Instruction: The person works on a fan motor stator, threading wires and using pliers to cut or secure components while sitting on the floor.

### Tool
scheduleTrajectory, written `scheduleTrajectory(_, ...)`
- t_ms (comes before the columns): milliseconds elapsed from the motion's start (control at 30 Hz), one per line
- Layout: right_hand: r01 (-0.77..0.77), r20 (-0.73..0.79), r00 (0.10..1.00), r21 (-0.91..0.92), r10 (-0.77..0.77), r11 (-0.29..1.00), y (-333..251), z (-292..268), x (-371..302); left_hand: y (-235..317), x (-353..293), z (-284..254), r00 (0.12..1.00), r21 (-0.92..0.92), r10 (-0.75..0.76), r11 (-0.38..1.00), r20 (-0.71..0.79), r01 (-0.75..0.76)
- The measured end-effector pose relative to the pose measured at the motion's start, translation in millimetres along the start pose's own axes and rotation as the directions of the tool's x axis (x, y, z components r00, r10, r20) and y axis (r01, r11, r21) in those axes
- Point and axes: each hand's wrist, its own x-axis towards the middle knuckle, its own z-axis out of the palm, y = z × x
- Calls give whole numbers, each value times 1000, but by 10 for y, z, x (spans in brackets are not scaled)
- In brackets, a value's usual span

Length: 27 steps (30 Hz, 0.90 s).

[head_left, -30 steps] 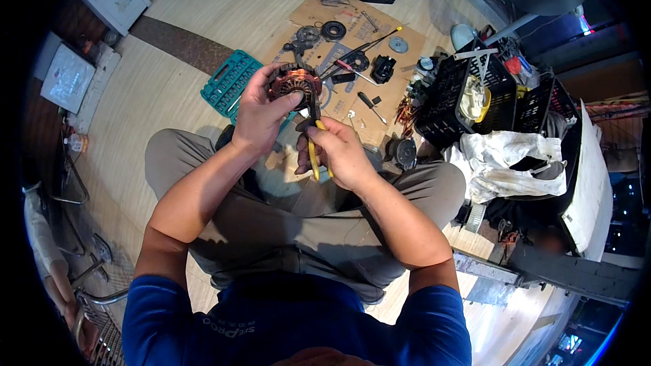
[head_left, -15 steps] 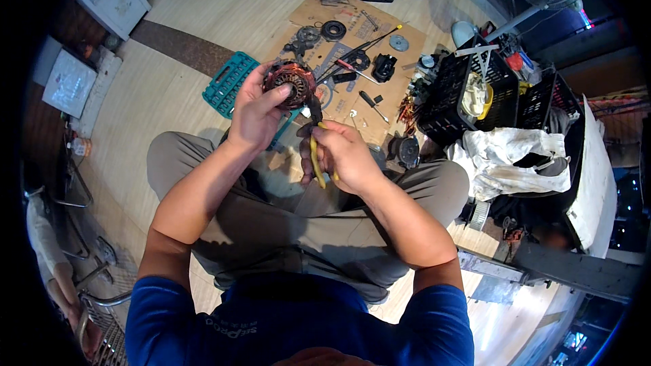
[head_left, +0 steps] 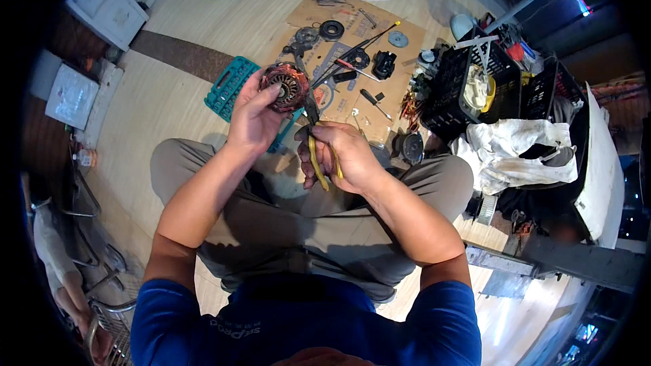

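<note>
My left hand [head_left: 253,116] is closed around a round copper-wound stator [head_left: 293,80], thumb across its slotted face. Its reddish windings show along the rim. In my right hand [head_left: 347,154] is a pair of pliers with yellow handles [head_left: 316,163]; the dark fingers are curled around the grips. The pliers' jaws [head_left: 312,110] point up at the stator's lower right edge. Whether they grip a wire there is too small to tell. Both hands are held above my lap, close together.
Beyond my hands lies cardboard [head_left: 352,112] with a screwdriver [head_left: 371,99], dark round parts and cables. A teal socket-set case [head_left: 230,88] lies left of it. Black crates [head_left: 447,88] and white cloth [head_left: 519,156] stand at the right. Another person's limb [head_left: 64,264] shows at lower left.
The stator has turned in my left hand, its slotted face now more toward me. The pliers have shifted slightly, their handles a little farther apart. Both hands keep their hold.
</note>
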Motion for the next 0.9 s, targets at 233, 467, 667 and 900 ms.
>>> scheduleTrajectory(233,14,-44,999,-17,-14,1000,18,40,4,22,-22,20,997,-66,-75,995,-27,73)
scheduleTrajectory(467,18,-10,1000,16,-18,1000,-27,65,-30,24,12,-13,997,14,-61,998,40,60)
scheduleTrajectory(667,51,-47,998,-14,-52,999,21,45,-41,-14,11,79,1000,101,4,995,17,-6)
scheduleTrajectory(900,-1,-76,997,-74,-5,997,51,163,-65,28,34,-62,994,-43,-108,993,2,108)
